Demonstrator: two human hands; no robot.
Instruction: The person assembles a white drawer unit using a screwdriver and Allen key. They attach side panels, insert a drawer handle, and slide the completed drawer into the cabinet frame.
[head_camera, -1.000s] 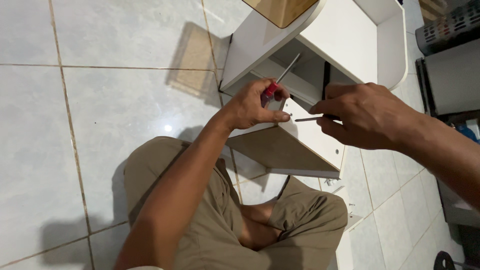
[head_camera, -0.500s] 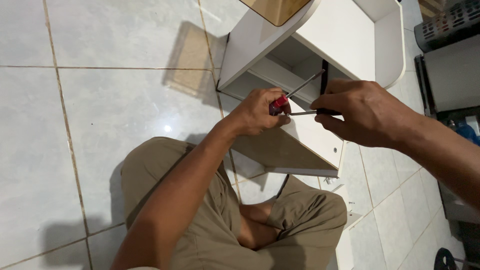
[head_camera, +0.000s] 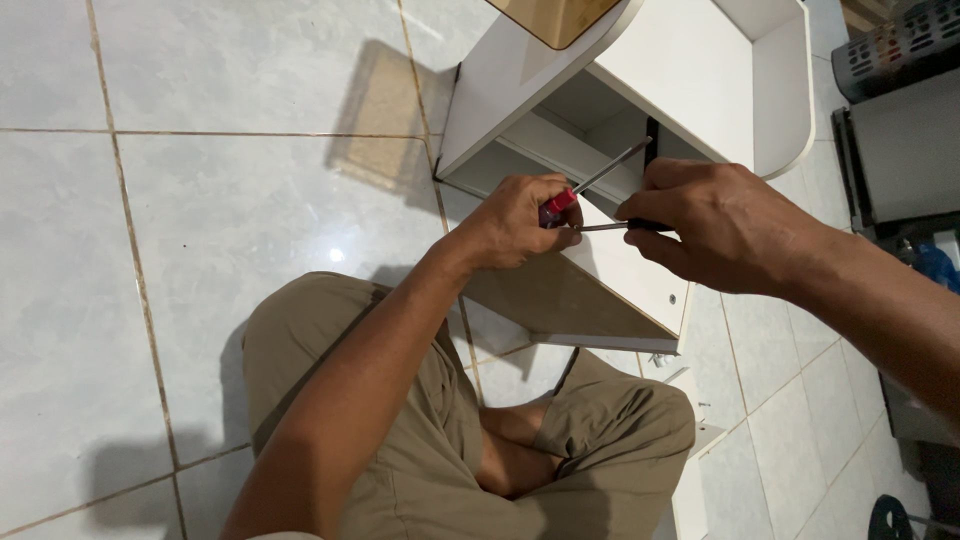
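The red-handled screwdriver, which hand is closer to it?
Left. The left hand grips the red-handled screwdriver by its handle; the right hand is beside it, holding a second thin tool.

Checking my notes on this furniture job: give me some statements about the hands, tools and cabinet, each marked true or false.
1. The left hand grips a red-handled screwdriver. True.
2. The right hand rests flat on the floor. False: it is raised at the white cabinet, pinching a thin metal rod.
3. The cabinet stands on carpet. False: it sits on a pale tiled floor.
4. The person sits cross-legged in khaki trousers. True.
5. The screwdriver's shaft points up towards the cabinet's inside. True.
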